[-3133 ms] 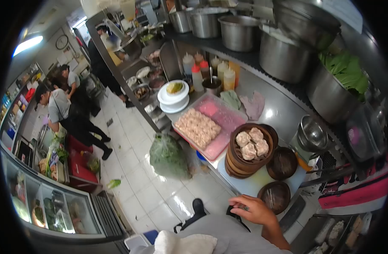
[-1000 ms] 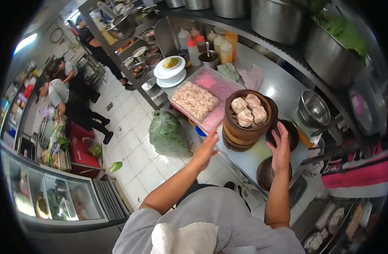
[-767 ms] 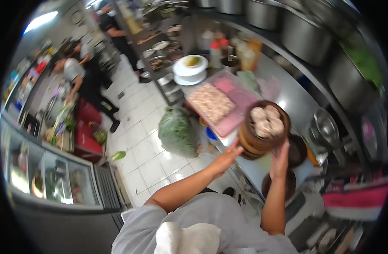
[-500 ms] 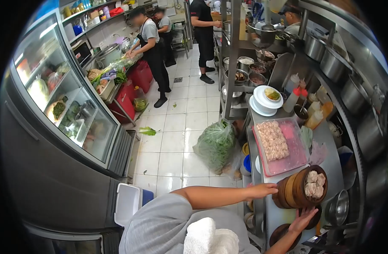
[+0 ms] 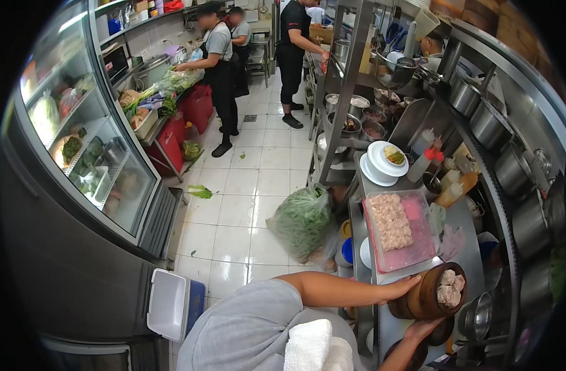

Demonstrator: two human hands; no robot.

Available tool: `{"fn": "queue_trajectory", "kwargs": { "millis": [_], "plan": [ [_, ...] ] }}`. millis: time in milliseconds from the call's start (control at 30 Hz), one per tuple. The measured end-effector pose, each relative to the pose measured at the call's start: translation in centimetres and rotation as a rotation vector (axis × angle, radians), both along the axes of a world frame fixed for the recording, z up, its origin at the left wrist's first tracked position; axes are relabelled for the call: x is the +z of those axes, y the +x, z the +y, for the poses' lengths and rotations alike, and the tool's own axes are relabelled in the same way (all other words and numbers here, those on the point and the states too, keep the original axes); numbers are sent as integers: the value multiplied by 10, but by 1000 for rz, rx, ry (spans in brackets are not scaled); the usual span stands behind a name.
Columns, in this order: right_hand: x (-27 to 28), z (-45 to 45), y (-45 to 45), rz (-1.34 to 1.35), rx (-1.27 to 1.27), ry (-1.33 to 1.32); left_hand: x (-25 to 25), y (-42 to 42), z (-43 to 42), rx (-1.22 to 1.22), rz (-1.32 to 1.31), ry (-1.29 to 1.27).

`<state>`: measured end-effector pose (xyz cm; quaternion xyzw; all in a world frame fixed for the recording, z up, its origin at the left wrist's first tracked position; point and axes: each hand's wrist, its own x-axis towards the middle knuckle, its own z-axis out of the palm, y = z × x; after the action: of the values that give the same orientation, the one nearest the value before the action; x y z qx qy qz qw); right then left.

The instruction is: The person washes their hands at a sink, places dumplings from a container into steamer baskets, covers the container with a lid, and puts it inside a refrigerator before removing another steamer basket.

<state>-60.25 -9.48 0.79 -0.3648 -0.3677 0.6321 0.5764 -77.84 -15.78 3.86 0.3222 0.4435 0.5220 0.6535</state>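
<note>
A stack of round bamboo steamers (image 5: 422,295) stands at the front of the steel counter, with several dumplings (image 5: 450,287) in the top one. My left hand (image 5: 401,288) lies against the near left side of the stack, fingers stretched along it. Against its lower side is my right hand (image 5: 424,329), its fingers partly hidden by the steamers. Beyond the stack, a pink tray (image 5: 422,213) holds rows of raw dumplings (image 5: 389,221). Dark round steamers lie partly hidden beside my right hand.
Steel shelving with pots (image 5: 465,96) rises along the right. A bag of greens (image 5: 303,222) sits on the tiled floor, near a steel post (image 5: 342,99). Left are a glass-door fridge (image 5: 91,148) and an open cooler box (image 5: 168,303). Co-workers (image 5: 218,74) stand farther back.
The view has turned left toward the aisle. Both my hands, earlier apart from the steamer stack, have come to its sides. A co-worker at the back has shifted an arm forward.
</note>
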Motion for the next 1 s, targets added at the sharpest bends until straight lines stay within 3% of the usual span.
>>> {"fn": "queue_trajectory", "kwargs": {
  "millis": [133, 200, 367, 467, 667, 933, 1000],
  "plan": [
    [-5, -9, 6, 0, -63, -63, -1, -5, -2, -79, -87, 135],
    [13, -20, 2, 29, -32, -104, -17, -7, 3, -79, -101, 108],
    [-4, -11, 15, -56, -74, -169, -17, -10, -5, -84, -135, 52],
    [-15, -9, 17, -119, -10, -164, -32, 2, -1, -71, -143, 141],
    [-24, -12, 12, -139, 19, -164, -31, 12, 6, 1, 16, -111],
    [-16, -22, 5, -80, -83, -210, -21, -11, 17, -207, 3, 187],
    [-17, -22, 10, -73, -96, -229, -15, -15, 10, -194, -2, 143]
  ]
}}
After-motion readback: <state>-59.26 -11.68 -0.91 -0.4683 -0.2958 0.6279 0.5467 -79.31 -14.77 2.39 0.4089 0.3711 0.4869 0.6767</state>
